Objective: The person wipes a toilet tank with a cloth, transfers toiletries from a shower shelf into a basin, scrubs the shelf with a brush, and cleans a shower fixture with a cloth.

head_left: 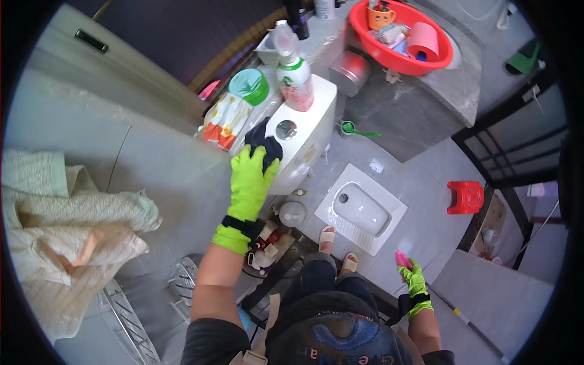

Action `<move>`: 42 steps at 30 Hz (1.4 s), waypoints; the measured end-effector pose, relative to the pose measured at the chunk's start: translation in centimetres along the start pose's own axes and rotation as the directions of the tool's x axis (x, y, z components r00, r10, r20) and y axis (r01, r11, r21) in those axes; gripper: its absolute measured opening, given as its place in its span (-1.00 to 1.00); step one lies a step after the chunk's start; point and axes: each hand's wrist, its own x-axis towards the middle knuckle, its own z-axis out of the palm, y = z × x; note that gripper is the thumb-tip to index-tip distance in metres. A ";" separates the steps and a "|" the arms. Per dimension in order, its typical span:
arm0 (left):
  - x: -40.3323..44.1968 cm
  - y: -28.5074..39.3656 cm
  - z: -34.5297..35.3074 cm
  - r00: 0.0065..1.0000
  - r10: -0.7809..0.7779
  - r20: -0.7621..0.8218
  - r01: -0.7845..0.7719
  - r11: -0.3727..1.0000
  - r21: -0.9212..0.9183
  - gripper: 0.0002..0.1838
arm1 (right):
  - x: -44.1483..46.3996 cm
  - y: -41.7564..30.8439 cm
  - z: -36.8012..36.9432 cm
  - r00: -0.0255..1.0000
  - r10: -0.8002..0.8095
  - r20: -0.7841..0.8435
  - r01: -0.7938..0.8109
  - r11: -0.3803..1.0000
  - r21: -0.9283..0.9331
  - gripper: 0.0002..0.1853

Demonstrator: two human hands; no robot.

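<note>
My left hand [249, 188], in a bright green glove, presses a dark cloth [263, 143] on the top of a white toilet tank [292, 149], beside its round metal button [286, 129]. A white spray bottle [296, 85] with a green band stands upright at the far end of the tank. Left of it are a green round tub [249, 86] and an orange and white packet [227, 120]. My right hand [415, 281], gloved in green too, is low at the right, its fingers closed round a pink object [403, 260].
A red basin [359, 36] of toiletries rests on the grey counter [465, 91]. In the floor lies a white squat toilet [365, 210]. A red stool [466, 198] stands at the right, towels [73, 225] hang at the left, and a pole [471, 325] lies lower right.
</note>
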 end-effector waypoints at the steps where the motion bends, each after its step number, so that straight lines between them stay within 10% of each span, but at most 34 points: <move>1: -1.6 0.5 0.0 0.998 -0.039 -0.038 0.038 0.999 -0.027 -0.54 | 0.2 0.5 -0.4 0.999 0.033 0.022 -0.033 0.999 0.011 -0.21; 10: -10.7 -2.9 8.5 0.855 0.518 -0.039 -0.441 0.763 0.473 -0.57 | 2.4 -3.1 -1.9 1.000 0.008 0.023 -0.005 0.993 -0.114 -0.25; 12: -11.8 -4.0 9.5 0.872 0.488 0.021 -0.487 0.865 0.120 -0.58 | 2.1 -5.3 -1.3 0.999 -0.022 0.039 0.026 0.996 -0.084 -0.30; 17: -16.2 -7.4 15.0 0.927 0.231 0.296 -0.272 0.956 0.107 -0.73 | 4.2 -8.9 0.3 0.979 -0.114 0.168 0.143 0.975 -0.171 -0.29; 20: -17.2 -8.0 14.7 0.938 -0.201 0.282 0.152 0.971 0.186 -0.72 | 4.3 -11.3 0.9 0.979 -0.034 0.200 0.064 0.987 -0.149 -0.26; 23: -20.7 -11.7 16.3 0.767 -0.610 -0.198 0.625 0.780 0.020 -0.71 | 6.7 -11.2 1.7 0.966 -0.034 0.256 0.080 0.982 -0.171 -0.32; 25: -23.8 -11.6 15.0 0.577 -0.815 0.055 0.816 0.577 -0.010 -0.63 | 8.5 -10.9 1.6 0.946 -0.031 0.321 0.101 0.974 -0.201 -0.31; 28: -29.8 -8.2 11.6 0.575 -0.814 0.082 0.816 0.578 0.019 -0.65 | 11.8 -11.1 1.7 0.897 0.014 0.441 0.112 0.960 -0.258 -0.32; 31: -38.1 -2.6 8.9 0.656 -0.714 0.246 0.509 0.658 0.554 -0.51 | 14.3 -11.5 2.0 0.872 0.038 0.489 0.134 0.941 -0.311 -0.35; 32: -39.9 -1.7 8.2 0.353 -0.924 0.150 0.909 0.376 0.179 -0.49 | 15.1 -11.7 2.1 0.861 0.026 0.508 0.166 0.930 -0.329 -0.36; 33: -41.3 -0.3 6.8 -0.014 -0.978 0.208 0.966 -0.067 -0.251 -0.33 | 15.6 -11.9 1.9 0.851 0.018 0.525 0.197 0.915 -0.351 -0.36; 37: -52.9 6.7 6.4 -0.281 -0.954 0.103 0.887 -0.300 -0.351 -0.25 | 19.0 -12.1 1.8 0.804 0.015 0.594 0.271 0.881 -0.388 -0.47; 38: -57.4 8.7 7.5 -0.084 -0.996 0.007 0.972 -0.084 -0.218 -0.23 | 20.7 -11.8 1.8 0.768 0.008 0.640 0.346 0.836 -0.425 -0.47; 42: -61.6 16.6 2.8 -0.456 -0.868 0.198 0.601 -0.464 -0.651 -0.19 | 20.3 -12.8 3.1 0.725 0.083 0.684 0.377 0.783 -0.495 -0.38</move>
